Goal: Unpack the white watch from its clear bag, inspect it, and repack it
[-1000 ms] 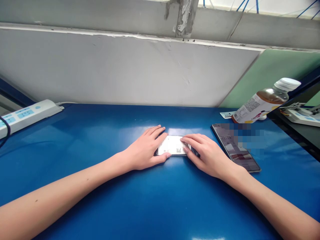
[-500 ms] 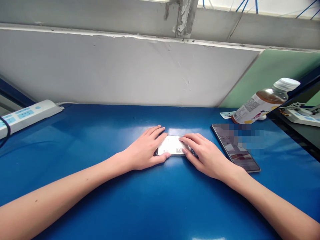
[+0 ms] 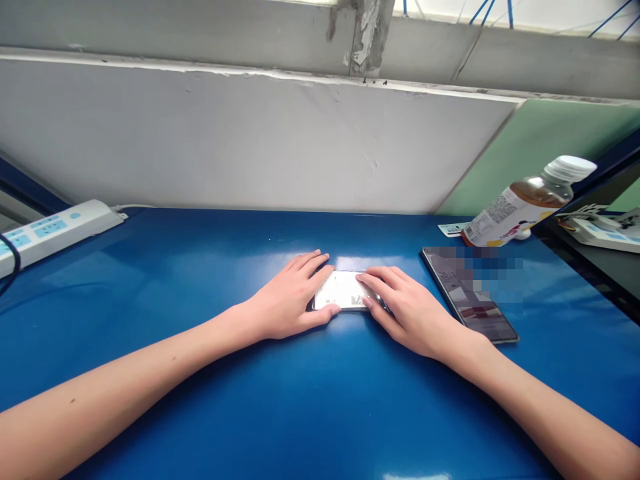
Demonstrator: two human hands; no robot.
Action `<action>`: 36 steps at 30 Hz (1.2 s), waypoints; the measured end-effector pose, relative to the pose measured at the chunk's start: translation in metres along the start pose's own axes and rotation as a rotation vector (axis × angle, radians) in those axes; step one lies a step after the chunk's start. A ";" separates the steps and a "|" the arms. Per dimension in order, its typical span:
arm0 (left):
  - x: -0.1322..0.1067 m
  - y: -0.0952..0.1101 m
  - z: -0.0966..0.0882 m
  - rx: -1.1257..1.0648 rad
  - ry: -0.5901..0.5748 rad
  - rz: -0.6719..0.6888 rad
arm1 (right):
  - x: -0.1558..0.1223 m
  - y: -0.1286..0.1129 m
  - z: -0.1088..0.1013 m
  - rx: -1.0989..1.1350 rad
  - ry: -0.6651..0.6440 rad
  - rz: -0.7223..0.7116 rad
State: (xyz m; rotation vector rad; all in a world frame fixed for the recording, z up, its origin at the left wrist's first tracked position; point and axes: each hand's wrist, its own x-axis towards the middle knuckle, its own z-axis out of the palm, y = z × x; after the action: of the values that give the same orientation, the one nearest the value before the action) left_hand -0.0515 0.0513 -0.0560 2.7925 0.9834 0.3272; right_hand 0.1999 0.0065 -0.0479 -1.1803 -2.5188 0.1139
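A small flat white item with printed codes (image 3: 343,291) lies on the blue table (image 3: 200,280) in the middle. My left hand (image 3: 290,301) rests at its left end, fingers stretched over the edge and thumb along the near side. On the item's right end lies my right hand (image 3: 405,307), its fingers flat and pressing down on top. Both hands cover the item's ends, so its full shape is hidden.
A dark phone (image 3: 467,293) with a lit screen lies just right of my right hand. Behind it a bottle of brown drink (image 3: 525,200) leans at the table's right edge. A white power strip (image 3: 50,230) sits at the far left. A grey board (image 3: 250,140) closes the back.
My right fingers have slid slightly left along the white item. The left hand stays where it was.
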 end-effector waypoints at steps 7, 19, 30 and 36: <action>0.000 0.000 -0.001 -0.012 0.003 -0.006 | 0.000 0.000 0.000 -0.009 -0.001 -0.007; 0.000 0.000 -0.001 -0.017 0.002 -0.006 | 0.000 0.000 0.000 -0.018 -0.007 -0.009; 0.000 0.000 -0.001 -0.008 0.000 -0.010 | 0.000 0.000 0.000 -0.025 -0.002 -0.013; 0.001 0.000 0.000 -0.004 -0.002 -0.005 | 0.000 0.000 0.000 -0.031 -0.011 -0.007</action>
State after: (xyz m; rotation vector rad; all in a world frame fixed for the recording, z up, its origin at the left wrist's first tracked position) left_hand -0.0510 0.0514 -0.0558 2.7859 0.9884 0.3250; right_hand 0.2002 0.0065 -0.0476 -1.1861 -2.5429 0.0807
